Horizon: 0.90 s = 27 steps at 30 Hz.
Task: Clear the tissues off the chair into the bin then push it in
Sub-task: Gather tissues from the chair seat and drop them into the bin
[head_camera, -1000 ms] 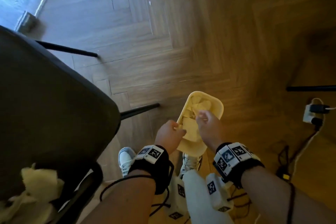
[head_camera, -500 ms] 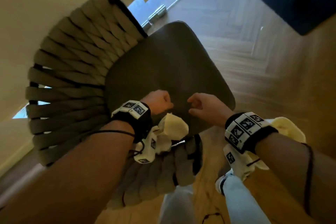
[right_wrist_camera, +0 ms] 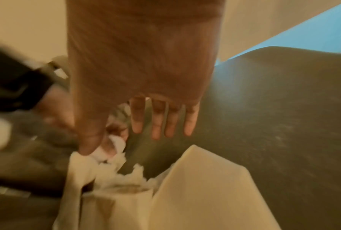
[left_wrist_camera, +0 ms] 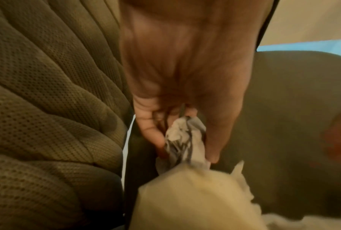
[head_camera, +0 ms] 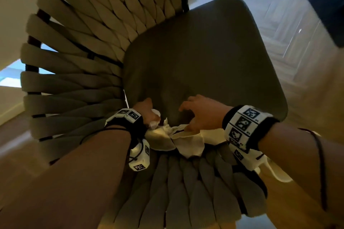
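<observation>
The chair has a dark seat [head_camera: 204, 61] and a woven strap backrest [head_camera: 83, 42] that wraps round its left and near sides. Several cream tissues [head_camera: 178, 139] lie bunched at the near edge of the seat, between my hands. My left hand [head_camera: 149, 115] pinches a crumpled tissue [left_wrist_camera: 183, 140] between thumb and fingers. My right hand [head_camera: 193, 117] hovers over the pile with its fingers [right_wrist_camera: 157, 121] spread and holding nothing, while its thumb [right_wrist_camera: 90, 140] touches a tissue [right_wrist_camera: 110, 149]. A pale shape [head_camera: 275, 173] shows below my right wrist; whether it is the bin I cannot tell.
Herringbone wooden floor [head_camera: 297, 61] lies to the right of the chair, with a dark rug [head_camera: 325, 5] at the far right. A pale wall [head_camera: 14, 5] stands close behind the backrest on the left.
Both hands left the bin on the floor and came back over the chair. They dropped onto the tissue pile at the seat's near edge, and my left hand took hold of a tissue.
</observation>
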Motion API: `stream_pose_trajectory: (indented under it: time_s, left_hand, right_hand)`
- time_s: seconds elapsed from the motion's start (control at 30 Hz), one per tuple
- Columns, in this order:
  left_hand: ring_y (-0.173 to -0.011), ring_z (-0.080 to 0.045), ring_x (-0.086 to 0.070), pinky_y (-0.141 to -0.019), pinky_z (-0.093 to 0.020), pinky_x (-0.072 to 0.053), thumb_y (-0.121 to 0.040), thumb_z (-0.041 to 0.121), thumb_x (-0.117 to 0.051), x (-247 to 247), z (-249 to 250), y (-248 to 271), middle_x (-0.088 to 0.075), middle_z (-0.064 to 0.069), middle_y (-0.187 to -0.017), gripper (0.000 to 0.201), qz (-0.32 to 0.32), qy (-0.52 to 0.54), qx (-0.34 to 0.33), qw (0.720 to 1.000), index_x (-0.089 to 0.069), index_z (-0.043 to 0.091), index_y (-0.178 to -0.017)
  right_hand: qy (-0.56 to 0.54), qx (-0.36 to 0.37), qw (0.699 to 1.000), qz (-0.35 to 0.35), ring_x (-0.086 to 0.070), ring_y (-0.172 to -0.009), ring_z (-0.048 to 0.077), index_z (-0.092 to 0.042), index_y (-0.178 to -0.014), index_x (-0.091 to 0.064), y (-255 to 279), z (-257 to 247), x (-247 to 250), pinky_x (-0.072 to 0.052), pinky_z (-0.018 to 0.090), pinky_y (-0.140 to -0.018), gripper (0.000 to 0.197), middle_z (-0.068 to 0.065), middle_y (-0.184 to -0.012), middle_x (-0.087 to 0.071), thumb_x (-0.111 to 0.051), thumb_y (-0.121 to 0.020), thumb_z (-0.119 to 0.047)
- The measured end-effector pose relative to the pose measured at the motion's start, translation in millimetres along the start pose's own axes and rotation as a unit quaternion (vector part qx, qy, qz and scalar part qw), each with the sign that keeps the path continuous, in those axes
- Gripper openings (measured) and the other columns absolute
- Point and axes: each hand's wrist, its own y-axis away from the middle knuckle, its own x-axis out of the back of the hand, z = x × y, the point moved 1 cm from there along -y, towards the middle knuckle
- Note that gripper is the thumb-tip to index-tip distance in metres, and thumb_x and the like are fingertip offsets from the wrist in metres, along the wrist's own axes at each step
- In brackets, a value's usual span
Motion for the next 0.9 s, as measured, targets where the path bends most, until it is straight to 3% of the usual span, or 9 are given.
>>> stream_pose_trajectory:
  time_s: [0.13, 0.27, 0.37, 0.57, 0.6, 0.7, 0.73, 0.83, 0.9]
  left_hand:
    - [-0.1, -0.034, -0.059, -0.079, -0.042, -0.054, -0.08, 0.024, -0.069, 23.7, -4.4, 15.6, -0.057, -0.014, -0.109, 0.042, 0.006, 0.071, -0.036, 0.997, -0.049, 0.009, -0.114]
    - [-0.098, -0.022, -0.057, -0.075, -0.03, -0.044, -0.078, 0.024, -0.071, 42.5, -9.9, 44.5, -0.06, -0.005, -0.109, 0.037, -0.027, 0.022, -0.103, 0.994, -0.057, 0.014, -0.11]
    - [-0.098, -0.023, -0.057, -0.074, -0.027, -0.041, -0.077, 0.024, -0.072, 43.4, -8.1, 58.9, -0.057, -0.006, -0.109, 0.035, -0.059, -0.06, -0.164, 0.983, -0.061, 0.012, -0.108]
    - [-0.102, -0.021, -0.053, -0.083, -0.034, -0.05, -0.072, 0.036, -0.075, 19.5, -7.6, 57.6, -0.047, -0.002, -0.115, 0.042, -0.176, -0.167, -0.187, 0.952, -0.061, 0.021, -0.11]
    - [-0.104, -0.02, -0.053, -0.083, -0.031, -0.05, -0.072, 0.035, -0.075, 13.7, -7.2, 56.1, -0.048, -0.002, -0.117, 0.042, -0.188, -0.166, -0.195, 0.948, -0.063, 0.021, -0.11]
    - [-0.097, -0.011, -0.049, -0.065, -0.003, -0.041, -0.076, 0.027, -0.075, -1.5, -4.5, 52.1, -0.052, 0.001, -0.118, 0.036, -0.208, -0.154, -0.212, 0.942, -0.065, 0.017, -0.109]
    - [-0.098, -0.011, -0.049, -0.067, -0.003, -0.039, -0.077, 0.027, -0.074, -4.5, -4.2, 49.1, -0.053, 0.0, -0.12, 0.035, -0.203, -0.155, -0.212, 0.943, -0.066, 0.019, -0.11]
    - [-0.099, -0.017, -0.053, -0.077, -0.025, -0.043, -0.076, 0.031, -0.073, -1.4, -1.8, 45.4, -0.057, -0.003, -0.119, 0.037, -0.181, -0.166, -0.192, 0.95, -0.066, 0.02, -0.111]
    - [-0.093, -0.015, -0.053, -0.076, -0.026, -0.042, -0.077, 0.035, -0.072, 9.0, 2.5, 47.6, -0.059, -0.002, -0.112, 0.04, -0.164, -0.161, -0.187, 0.955, -0.064, 0.017, -0.112]
  right_hand:
    - [0.168, 0.034, 0.982, -0.074, -0.035, -0.125, 0.029, -0.026, -0.139, -0.034, -6.7, -19.4, -21.6, -0.036, 0.049, -0.099, 0.089, 0.006, -0.14, -0.037, -0.069, -0.066, -0.063]
    - [0.222, 0.032, 0.972, -0.077, -0.033, -0.128, 0.029, -0.022, -0.141, -0.031, -11.2, -25.4, -35.2, -0.031, 0.049, -0.102, 0.092, 0.007, -0.142, -0.038, -0.07, -0.067, -0.059]
    - [0.246, 0.007, 0.965, -0.088, -0.036, -0.128, 0.029, -0.017, -0.14, -0.032, -20.0, -29.0, -41.0, -0.028, 0.047, -0.104, 0.083, 0.008, -0.141, -0.043, -0.071, -0.073, -0.047]
    - [0.245, 0.018, 0.965, -0.088, -0.047, -0.121, 0.026, -0.018, -0.124, -0.051, -28.2, -27.0, -39.5, -0.03, 0.044, -0.101, 0.04, 0.006, -0.127, -0.058, -0.058, -0.088, -0.034]
    - [0.237, 0.019, 0.968, -0.081, -0.048, -0.119, 0.026, -0.018, -0.121, -0.054, -29.1, -26.1, -38.1, -0.031, 0.043, -0.1, 0.035, 0.006, -0.125, -0.059, -0.056, -0.089, -0.032]
    - [0.196, 0.014, 0.979, -0.049, -0.054, -0.113, 0.025, -0.018, -0.115, -0.058, -29.9, -23.4, -31.6, -0.032, 0.042, -0.097, 0.028, 0.006, -0.119, -0.062, -0.053, -0.091, -0.031]
    - [0.177, 0.009, 0.984, -0.036, -0.056, -0.112, 0.025, -0.018, -0.115, -0.058, -30.0, -22.3, -28.5, -0.032, 0.041, -0.097, 0.028, 0.006, -0.118, -0.063, -0.053, -0.091, -0.031]
    - [0.109, -0.002, 0.994, 0.011, -0.057, -0.109, 0.025, -0.019, -0.115, -0.057, -27.7, -20.0, -19.9, -0.034, 0.04, -0.095, 0.029, 0.005, -0.118, -0.063, -0.051, -0.091, -0.034]
    - [0.057, -0.015, 0.997, 0.047, -0.058, -0.106, 0.024, -0.019, -0.113, -0.059, -23.5, -19.0, -9.8, -0.037, 0.039, -0.093, 0.028, 0.004, -0.116, -0.064, -0.051, -0.091, -0.035]
